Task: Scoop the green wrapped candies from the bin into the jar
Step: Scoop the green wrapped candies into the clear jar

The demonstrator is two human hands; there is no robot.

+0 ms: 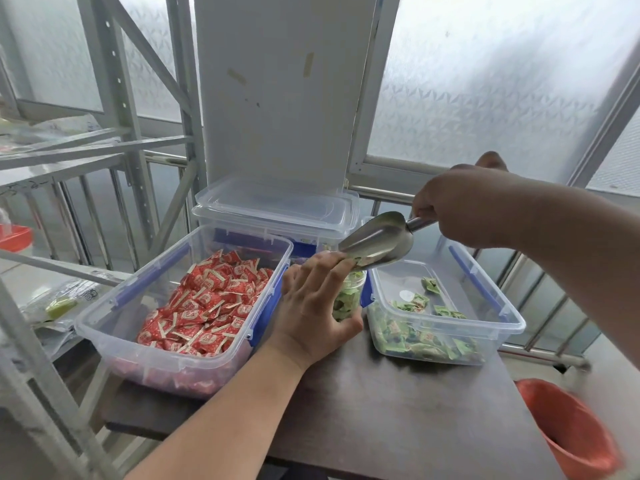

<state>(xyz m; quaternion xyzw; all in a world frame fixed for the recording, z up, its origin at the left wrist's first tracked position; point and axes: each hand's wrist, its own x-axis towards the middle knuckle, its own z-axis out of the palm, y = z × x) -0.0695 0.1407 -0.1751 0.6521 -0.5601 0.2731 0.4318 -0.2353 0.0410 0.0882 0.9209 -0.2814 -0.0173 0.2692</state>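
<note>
While my left hand (313,306) is wrapping around the clear plastic jar (348,299) — thumb on the near side, fingers curled over the rim — my right hand (460,206) is gripping the handle of a metal scoop (377,242) in a closed fist and tipping its mouth down against the jar's opening. Green wrapped candies (419,336) are showing at the lip of the scoop and already filling much of the jar, which is standing upright on the dark brown table (398,410) between two clear bins. To my right, just beside the jar, the clear bin with blue latches (498,303) is holding the remaining green candies, heaped mostly along its near wall with a few scattered on its bare floor. To my left, a matching bin (114,327) is sitting piled high with red wrapped candies (207,303). Behind both, a lidded clear container (277,209) is resting against a white panel (280,91) — and an orange bucket (571,427) is standing on the floor off the table's right corner. A grey metal rack (117,98) is rising on my left.
</note>
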